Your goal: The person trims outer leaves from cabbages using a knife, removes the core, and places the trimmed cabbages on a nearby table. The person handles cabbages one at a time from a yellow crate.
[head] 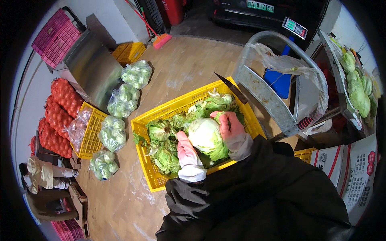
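A pale iceberg lettuce head (205, 134) is between my two pink-gloved hands, above a yellow plastic crate (184, 104). My left hand (187, 147) cups its left side, thumb along it and fingers mostly hidden. At its upper right, my right hand (231, 125) is closed with a green leaf (219, 116) pinched between thumb and fingers. Loose outer leaves (205, 108) and more lettuce heads (165, 159) lie in the crate around it. A knife (232, 89) with a dark blade rests across the crate's far right corner.
Bagged lettuces (113, 132) line the floor at left, before red net sacks (57, 129) and a yellow crate (93, 132). A metal-framed cart (265, 93) and blue-platform scale (277, 82) stand at right, near white cartons (359, 177). A person (40, 173) is at far left.
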The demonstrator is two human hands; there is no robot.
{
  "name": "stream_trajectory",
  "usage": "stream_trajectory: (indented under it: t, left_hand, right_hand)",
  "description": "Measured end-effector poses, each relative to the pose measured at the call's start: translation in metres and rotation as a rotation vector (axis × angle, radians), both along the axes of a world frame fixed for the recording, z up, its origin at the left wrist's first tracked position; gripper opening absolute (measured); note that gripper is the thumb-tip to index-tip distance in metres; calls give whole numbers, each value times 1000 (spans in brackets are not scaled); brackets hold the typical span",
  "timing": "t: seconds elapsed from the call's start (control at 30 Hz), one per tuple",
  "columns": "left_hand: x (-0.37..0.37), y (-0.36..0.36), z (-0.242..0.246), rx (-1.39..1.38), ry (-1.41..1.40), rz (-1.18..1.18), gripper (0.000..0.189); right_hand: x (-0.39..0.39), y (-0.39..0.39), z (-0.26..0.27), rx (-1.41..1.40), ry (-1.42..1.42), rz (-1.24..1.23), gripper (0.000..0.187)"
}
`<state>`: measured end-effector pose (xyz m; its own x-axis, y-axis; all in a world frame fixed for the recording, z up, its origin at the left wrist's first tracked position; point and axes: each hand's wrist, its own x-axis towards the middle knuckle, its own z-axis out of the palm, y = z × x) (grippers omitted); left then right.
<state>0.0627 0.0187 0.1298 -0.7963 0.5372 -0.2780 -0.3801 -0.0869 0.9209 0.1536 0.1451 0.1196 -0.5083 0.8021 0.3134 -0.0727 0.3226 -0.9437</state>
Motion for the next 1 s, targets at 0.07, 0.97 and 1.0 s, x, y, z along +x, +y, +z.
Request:
stream_trajectory:
  t: [0.07, 0.97, 1.0]
  left_hand:
    - [-1, 0, 1, 14, -185, -97, 66]
    - [3, 4, 22, 415, 6, -172, 64]
    - [2, 4, 22, 333, -5, -123, 63]
  right_hand:
    - [-1, 5, 7, 202, -26, -3, 19]
    - [12, -7, 32, 322, -60, 65, 34]
    - [12, -5, 32, 352, -49, 89, 33]
